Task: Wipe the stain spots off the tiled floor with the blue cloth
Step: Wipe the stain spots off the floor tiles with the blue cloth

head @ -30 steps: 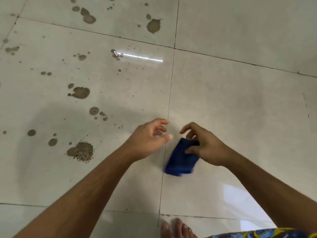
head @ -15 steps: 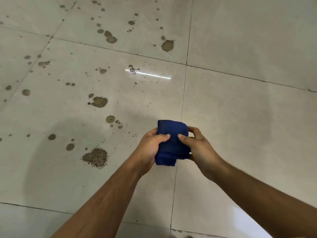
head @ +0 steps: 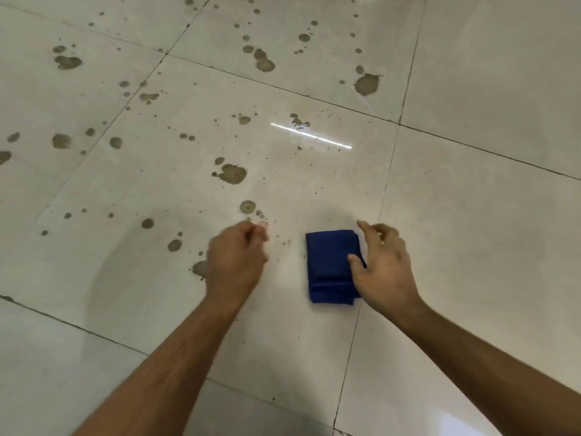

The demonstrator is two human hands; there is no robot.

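Logged wiping as not begun, by my reading: folded blue cloth (head: pixel 330 265) lay flat on the tiled floor (head: pixel 471 215), right hand (head: pixel 385 272) relaxed with thumb resting on it, left hand (head: pixel 237 262) loosely curled and empty, stain spots (head: pixel 234 174) all left.

The blue cloth (head: pixel 330 262), gripped by both hands half a second ago, now lies folded on the tiled floor (head: pixel 283 335). The left hand (head: pixel 235 262) has let go and moved left. Only the right hand's (head: pixel 383 269) thumb touches the cloth.
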